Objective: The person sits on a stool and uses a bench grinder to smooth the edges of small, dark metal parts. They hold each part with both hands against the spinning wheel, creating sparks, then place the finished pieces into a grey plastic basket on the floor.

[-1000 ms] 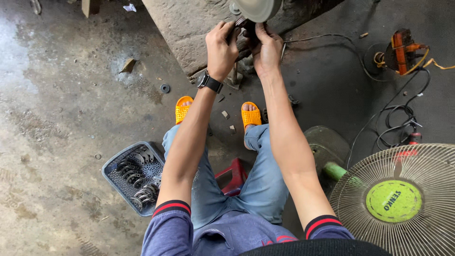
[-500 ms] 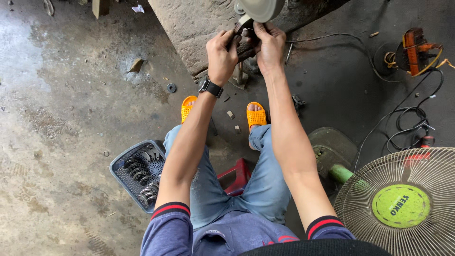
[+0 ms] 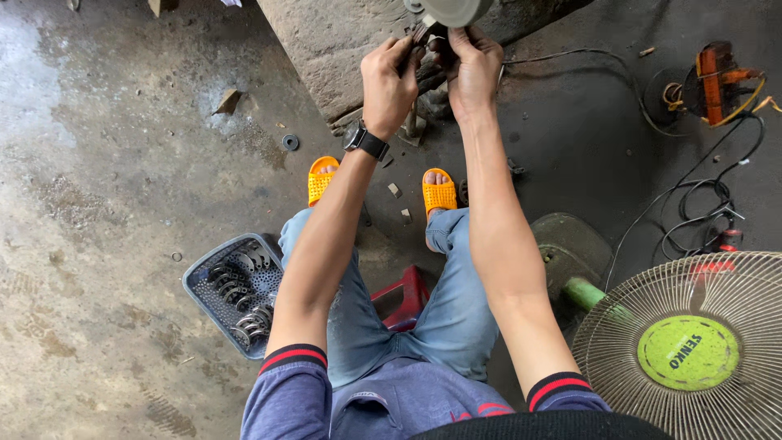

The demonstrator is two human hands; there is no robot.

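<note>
I sit on a low red stool point(image 3: 401, 295) with both arms stretched forward. My left hand point(image 3: 388, 81), with a black watch on its wrist, and my right hand point(image 3: 469, 69) together grip a small dark metal part point(image 3: 425, 42). They hold it up against a round grey grinding wheel point(image 3: 450, 10) at the top edge of the head view. The part is mostly hidden by my fingers. My feet in orange sandals point(image 3: 439, 192) rest on the concrete below the wheel.
A dark perforated basket point(image 3: 205, 303) holding several curved metal pieces sits by my left knee. A standing fan point(image 3: 689, 352) with a green hub is at the lower right. Black cables point(image 3: 692, 213) and an orange tool point(image 3: 717, 77) lie on the right. A stone slab point(image 3: 326, 41) stands ahead.
Both hands have stayed together at the wheel, and the view has shifted slightly. The grip on the part looks the same.
</note>
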